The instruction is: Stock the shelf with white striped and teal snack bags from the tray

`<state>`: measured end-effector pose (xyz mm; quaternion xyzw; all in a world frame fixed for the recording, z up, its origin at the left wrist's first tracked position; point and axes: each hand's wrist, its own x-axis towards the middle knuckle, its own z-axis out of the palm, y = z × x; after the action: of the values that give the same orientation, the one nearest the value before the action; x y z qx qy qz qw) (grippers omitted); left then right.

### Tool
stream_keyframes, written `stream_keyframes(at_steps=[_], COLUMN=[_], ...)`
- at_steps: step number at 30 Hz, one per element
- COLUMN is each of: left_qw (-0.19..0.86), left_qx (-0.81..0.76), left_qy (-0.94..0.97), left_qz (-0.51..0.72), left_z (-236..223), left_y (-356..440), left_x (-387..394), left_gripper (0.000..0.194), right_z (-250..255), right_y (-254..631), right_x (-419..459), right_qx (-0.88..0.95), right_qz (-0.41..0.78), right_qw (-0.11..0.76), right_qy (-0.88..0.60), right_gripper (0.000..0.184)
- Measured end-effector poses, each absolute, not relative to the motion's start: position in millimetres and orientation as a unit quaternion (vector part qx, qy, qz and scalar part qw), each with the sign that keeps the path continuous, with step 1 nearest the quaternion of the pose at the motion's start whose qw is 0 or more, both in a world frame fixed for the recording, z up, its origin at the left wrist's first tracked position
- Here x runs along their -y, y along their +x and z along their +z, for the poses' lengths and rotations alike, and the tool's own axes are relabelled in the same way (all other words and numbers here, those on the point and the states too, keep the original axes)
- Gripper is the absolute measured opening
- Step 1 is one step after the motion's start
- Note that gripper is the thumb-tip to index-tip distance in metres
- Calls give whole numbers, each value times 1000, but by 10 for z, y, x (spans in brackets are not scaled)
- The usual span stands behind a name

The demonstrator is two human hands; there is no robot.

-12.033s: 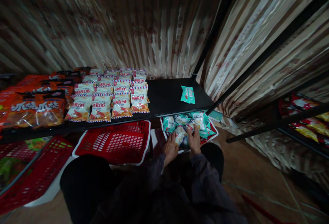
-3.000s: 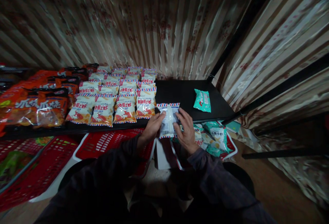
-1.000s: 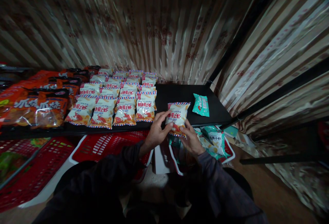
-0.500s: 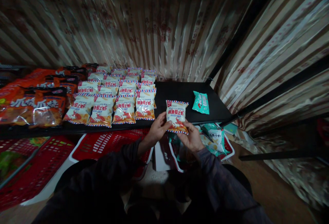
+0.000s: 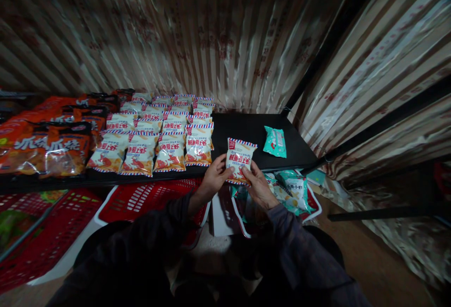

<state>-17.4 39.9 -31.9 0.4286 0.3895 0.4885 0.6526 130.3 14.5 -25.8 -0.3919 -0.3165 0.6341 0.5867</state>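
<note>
A white and orange snack bag (image 5: 239,159) with red lettering is held upright, its front facing me, at the front edge of the black shelf (image 5: 232,126). My left hand (image 5: 213,178) grips its lower left side, thumb across the front. On the lower right, my right hand (image 5: 260,187) closes on the same bag, thumb also on the front. Matching snack bags (image 5: 170,151) stand in rows on the shelf to the left. A lone teal bag (image 5: 275,141) lies on the shelf to the right.
Orange and black snack bags (image 5: 66,149) fill the shelf's left end. Below stand red baskets (image 5: 148,199), and a white-rimmed basket (image 5: 319,206) holding teal bags (image 5: 298,189). A black post (image 5: 310,72) rises at the shelf's right corner, before pleated curtains (image 5: 225,39).
The held bag has shifted slightly left and tilted a little. My right hand has moved left with it, its thumb now further over the bag's front.
</note>
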Motion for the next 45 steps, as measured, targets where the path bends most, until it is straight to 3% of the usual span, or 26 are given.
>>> stream_keyframes(at_steps=[6,18,35,45], left_qw=[658,658,676,649], left_qx=[-392,-366,-344,-375], left_qy=[408,411,435,435], left_qz=[497,514,485,498], left_z=[-283,-46,-115,1], left_y=[-180,-254,-207,-259], left_x=[-394,-458,-337,-389], left_gripper=[58,52,54,44], right_z=[-251,-200,-274,-288], right_y=[1301,1276,1435,1382], right_x=[-150,-107,-484,-402], right_qx=[325,368,274,318], right_qz=[639,666,535,521], right_qw=[579,533,634,617], right_qy=[-389,-370,-486,-497], right_gripper=[51,50,33,31])
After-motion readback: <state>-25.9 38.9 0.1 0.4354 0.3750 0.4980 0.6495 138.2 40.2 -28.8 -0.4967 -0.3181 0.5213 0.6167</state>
